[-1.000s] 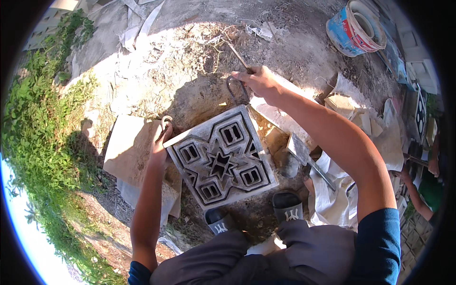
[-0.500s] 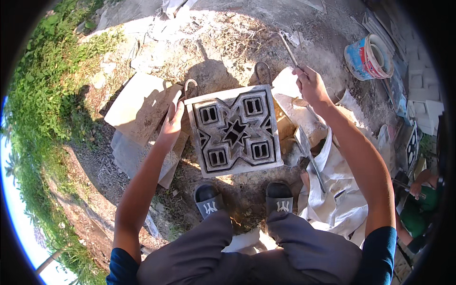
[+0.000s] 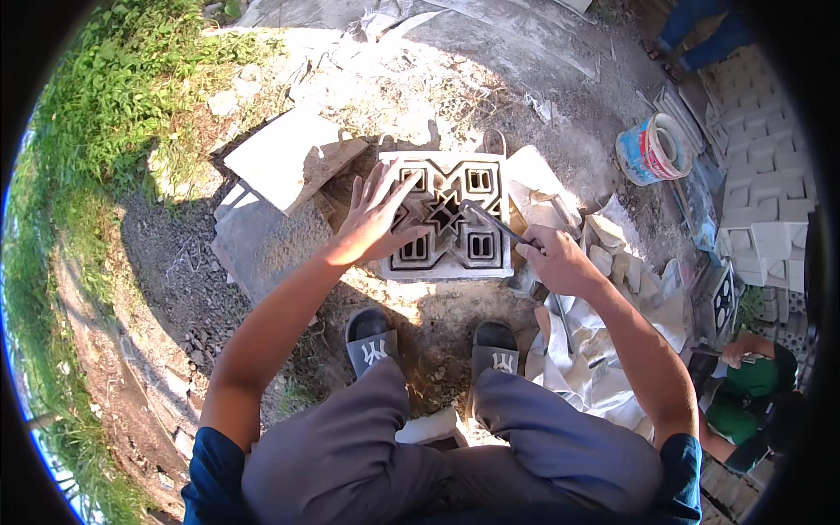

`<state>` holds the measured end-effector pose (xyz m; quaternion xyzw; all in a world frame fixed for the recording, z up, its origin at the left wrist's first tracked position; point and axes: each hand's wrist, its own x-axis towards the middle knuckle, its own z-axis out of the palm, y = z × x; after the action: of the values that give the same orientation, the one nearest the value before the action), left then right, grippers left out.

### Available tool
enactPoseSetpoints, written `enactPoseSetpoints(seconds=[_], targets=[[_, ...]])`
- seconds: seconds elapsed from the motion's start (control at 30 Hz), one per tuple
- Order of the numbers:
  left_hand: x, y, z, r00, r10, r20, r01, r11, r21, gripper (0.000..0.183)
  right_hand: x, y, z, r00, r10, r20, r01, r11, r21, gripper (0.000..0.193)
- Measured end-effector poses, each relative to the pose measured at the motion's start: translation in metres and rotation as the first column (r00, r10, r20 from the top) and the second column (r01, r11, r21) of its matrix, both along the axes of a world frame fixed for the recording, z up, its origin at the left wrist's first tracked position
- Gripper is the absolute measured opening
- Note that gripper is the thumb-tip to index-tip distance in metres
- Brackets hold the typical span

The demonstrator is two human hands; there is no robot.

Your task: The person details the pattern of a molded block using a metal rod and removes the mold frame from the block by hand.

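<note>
Left hand (image 3: 372,219) lies flat, open, steadying the patterned block (image 3: 451,229); right hand (image 3: 551,258), closed on a metal tool (image 3: 492,220), scrapes its star centre; next, likely clearing remaining openings.

the scene is lit by hard, low sunlight, so that the pale ground (image 3: 490,79) toward the top edge is washed out to near white, while a long dark shadow is thrown over the dirt at the left and the person's own shadow is cast around the sandals (image 3: 372,341). strong fisheye bending is seen toward the rim, where a black circular border is closed round the picture and the grass (image 3: 96,114) is curved and softened. the centre is rendered sharply, with no motion blur.
</note>
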<state>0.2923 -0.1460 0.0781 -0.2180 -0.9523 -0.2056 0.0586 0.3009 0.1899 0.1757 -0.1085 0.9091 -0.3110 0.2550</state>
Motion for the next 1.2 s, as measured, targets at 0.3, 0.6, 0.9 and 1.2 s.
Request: enactPoseSetpoints(seconds=[0.3,0.6,0.9,1.2], targets=[[0.020,0.030,0.000,0.994,0.004,0.111,0.017,0.982,-0.188,0.094,0.010,0.013,0.023,0.995,0.076,0.066,-0.087,0.980,0.181,0.025],[0.022,0.046,-0.005,0.998,-0.055,-0.020,0.050,0.978,-0.203,0.091,-0.002,-0.012,0.030,0.965,0.261,-0.009,-0.228,0.860,0.456,0.029],[0.021,0.053,-0.004,1.000,-0.030,-0.004,0.029,0.980,-0.199,0.088,0.015,0.022,-0.016,0.910,0.386,-0.153,-0.284,0.847,0.450,0.028],[0.019,0.055,-0.007,1.000,-0.022,0.015,0.025,0.982,-0.188,0.084,0.006,0.046,-0.049,0.932,0.320,-0.173,-0.303,0.946,0.115,0.019]])
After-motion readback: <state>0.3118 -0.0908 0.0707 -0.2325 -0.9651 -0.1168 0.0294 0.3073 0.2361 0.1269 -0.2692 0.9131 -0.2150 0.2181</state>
